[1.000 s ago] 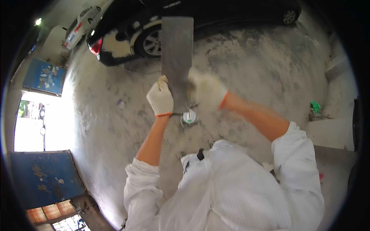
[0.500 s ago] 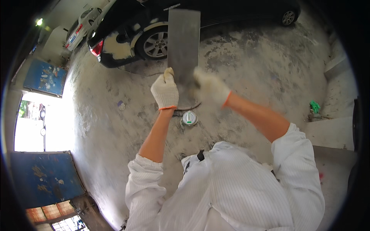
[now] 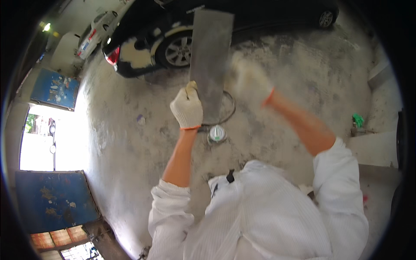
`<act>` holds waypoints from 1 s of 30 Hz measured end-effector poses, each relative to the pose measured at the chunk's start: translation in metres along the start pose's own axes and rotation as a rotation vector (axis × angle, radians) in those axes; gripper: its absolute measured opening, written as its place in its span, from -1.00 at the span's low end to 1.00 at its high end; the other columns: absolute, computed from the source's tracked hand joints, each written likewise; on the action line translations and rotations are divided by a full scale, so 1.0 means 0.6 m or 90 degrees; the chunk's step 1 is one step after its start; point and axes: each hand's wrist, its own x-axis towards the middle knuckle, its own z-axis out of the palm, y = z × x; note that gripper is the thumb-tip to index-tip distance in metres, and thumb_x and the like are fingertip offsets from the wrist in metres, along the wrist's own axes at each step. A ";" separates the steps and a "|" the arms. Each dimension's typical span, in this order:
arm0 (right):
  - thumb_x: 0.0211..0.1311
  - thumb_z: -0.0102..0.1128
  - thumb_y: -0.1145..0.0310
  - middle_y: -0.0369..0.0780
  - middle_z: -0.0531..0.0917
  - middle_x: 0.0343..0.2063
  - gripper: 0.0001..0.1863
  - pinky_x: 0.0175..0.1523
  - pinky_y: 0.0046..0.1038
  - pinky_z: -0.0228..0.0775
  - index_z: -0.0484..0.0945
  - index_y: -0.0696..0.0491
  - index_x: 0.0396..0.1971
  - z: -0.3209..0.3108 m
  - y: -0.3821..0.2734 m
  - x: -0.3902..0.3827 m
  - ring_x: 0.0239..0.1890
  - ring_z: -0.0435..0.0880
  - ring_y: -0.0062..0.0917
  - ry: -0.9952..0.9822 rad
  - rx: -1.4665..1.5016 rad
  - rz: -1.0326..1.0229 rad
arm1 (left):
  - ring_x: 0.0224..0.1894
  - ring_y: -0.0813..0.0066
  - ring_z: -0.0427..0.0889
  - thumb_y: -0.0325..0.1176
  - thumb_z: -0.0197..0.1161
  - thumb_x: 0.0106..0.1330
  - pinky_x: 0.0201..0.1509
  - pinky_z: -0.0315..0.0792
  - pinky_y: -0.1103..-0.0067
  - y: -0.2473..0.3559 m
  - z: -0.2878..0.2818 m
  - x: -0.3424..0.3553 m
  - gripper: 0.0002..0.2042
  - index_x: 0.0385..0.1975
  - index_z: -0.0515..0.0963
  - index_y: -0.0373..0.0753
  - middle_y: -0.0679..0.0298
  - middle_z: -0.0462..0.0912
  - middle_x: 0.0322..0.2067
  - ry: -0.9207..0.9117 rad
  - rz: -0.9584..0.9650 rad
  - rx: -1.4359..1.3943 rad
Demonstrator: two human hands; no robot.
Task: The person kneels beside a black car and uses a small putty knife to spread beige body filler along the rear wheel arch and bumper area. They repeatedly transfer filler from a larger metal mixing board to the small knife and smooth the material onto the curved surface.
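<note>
In the head view, the left hand [image 3: 187, 106], in a white knitted glove with orange cuff, grips the grey flat rectangular board [image 3: 212, 56] at its 7 o'clock edge. This board stands at 12 o'clock of the view. The right hand [image 3: 252, 80], gloved alike, is beside its 4 o'clock edge — too blurred, so I cannot tell its grip. Beyond, toward 11 o'clock, is a glossy black car [image 3: 149, 26] with beige patches.

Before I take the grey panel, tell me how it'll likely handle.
Probably stiff: the panel looks flat, without visible sag beyond the left hand. Perhaps fairly light, since that hand alone clearly grips it. It may tip, because its long far end reaches well past the grip.
</note>
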 end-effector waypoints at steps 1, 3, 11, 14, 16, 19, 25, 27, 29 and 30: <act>0.44 0.39 0.29 0.00 0.85 -0.18 -0.63 -0.09 -0.21 0.74 0.61 0.14 0.13 -0.041 -0.006 0.021 -0.19 0.88 -0.22 0.008 0.035 0.091 | -0.65 0.38 0.48 -0.19 0.32 0.63 -0.45 0.41 0.39 -0.002 -0.005 -0.005 -0.62 -0.38 0.78 -0.38 0.01 0.60 -0.67 -0.008 0.032 0.001; 0.44 0.41 0.27 0.03 0.83 -0.14 -0.58 -0.09 -0.23 0.73 0.56 0.17 0.14 -0.061 0.004 0.040 -0.17 0.88 -0.22 0.009 0.029 0.159 | -0.63 0.39 0.48 -0.19 0.30 0.65 -0.42 0.44 0.39 -0.002 -0.005 -0.014 -0.63 -0.31 0.81 -0.37 0.02 0.58 -0.67 0.019 0.073 0.015; 0.56 0.30 0.19 0.01 0.81 -0.21 -0.71 -0.03 -0.14 0.66 0.49 0.11 -0.14 0.173 0.098 -0.194 -0.18 0.80 0.00 -0.312 -0.058 0.126 | -0.56 0.55 0.38 -0.12 0.20 0.73 -0.44 0.33 0.38 -0.016 0.012 0.037 -0.48 -0.46 0.68 -0.41 0.28 0.47 -0.67 0.142 -0.225 -0.132; 0.61 0.27 0.16 -0.11 0.82 -0.25 -0.71 -0.11 -0.28 0.66 0.58 0.11 -0.11 0.178 0.125 -0.203 -0.26 0.83 -0.23 -0.138 0.231 0.272 | -0.56 0.53 0.35 -0.01 0.24 0.71 -0.42 0.35 0.40 -0.019 -0.043 0.068 -0.43 -0.49 0.60 -0.40 0.32 0.43 -0.67 0.222 -0.227 -0.129; 0.64 0.27 0.12 -0.21 0.81 -0.28 -0.69 -0.17 -0.36 0.65 0.64 0.11 -0.09 0.166 0.114 -0.173 -0.30 0.81 -0.42 -0.006 0.538 0.347 | -0.56 0.50 0.35 0.04 0.29 0.67 -0.41 0.37 0.40 -0.010 -0.072 0.076 -0.41 -0.50 0.54 -0.39 0.30 0.41 -0.68 0.247 -0.147 -0.095; 0.67 0.27 0.04 -0.32 0.75 -0.31 -0.62 -0.28 -0.44 0.56 0.71 0.11 -0.06 0.166 0.060 -0.122 -0.36 0.70 -0.59 0.103 0.730 0.613 | -0.57 0.48 0.37 0.10 0.35 0.61 -0.42 0.38 0.39 0.014 -0.087 0.077 -0.38 -0.53 0.45 -0.35 0.26 0.38 -0.69 0.268 -0.117 -0.014; 0.53 0.30 -0.34 -0.35 0.51 -0.70 -0.37 -0.69 -0.42 0.17 0.65 0.03 -0.28 0.184 -0.042 -0.035 -0.79 0.34 -0.59 -0.077 0.697 0.873 | -0.64 0.17 0.52 0.13 0.47 0.50 -0.47 0.42 0.31 0.010 -0.058 0.025 -0.41 -0.52 0.48 -0.30 0.12 0.51 -0.67 0.253 0.083 0.075; 0.50 0.34 -0.34 -0.37 0.51 -0.71 -0.39 -0.68 -0.43 0.20 0.59 -0.02 -0.36 0.149 -0.039 0.018 -0.77 0.39 -0.59 0.046 0.673 0.762 | -0.61 -0.03 0.59 0.09 0.52 0.45 -0.48 0.45 0.24 -0.015 -0.058 -0.007 -0.46 -0.49 0.55 -0.29 0.10 0.58 -0.66 0.199 0.218 0.128; 0.60 0.29 -0.23 -0.43 0.54 -0.66 -0.47 -0.64 -0.59 0.29 0.60 -0.06 -0.39 0.091 -0.012 0.071 -0.74 0.44 -0.68 0.193 0.842 0.636 | -0.60 -0.05 0.58 0.07 0.52 0.45 -0.48 0.45 0.25 -0.040 -0.066 -0.055 -0.49 -0.47 0.57 -0.30 0.10 0.58 -0.65 0.101 0.144 0.164; 0.62 0.27 -0.20 -0.45 0.55 -0.61 -0.49 -0.62 -0.65 0.32 0.62 -0.06 -0.38 0.063 0.005 0.091 -0.69 0.47 -0.72 0.207 0.846 0.584 | -0.60 -0.06 0.57 0.05 0.52 0.44 -0.48 0.45 0.25 -0.049 -0.074 -0.077 -0.50 -0.46 0.59 -0.30 0.10 0.58 -0.65 0.057 0.105 0.187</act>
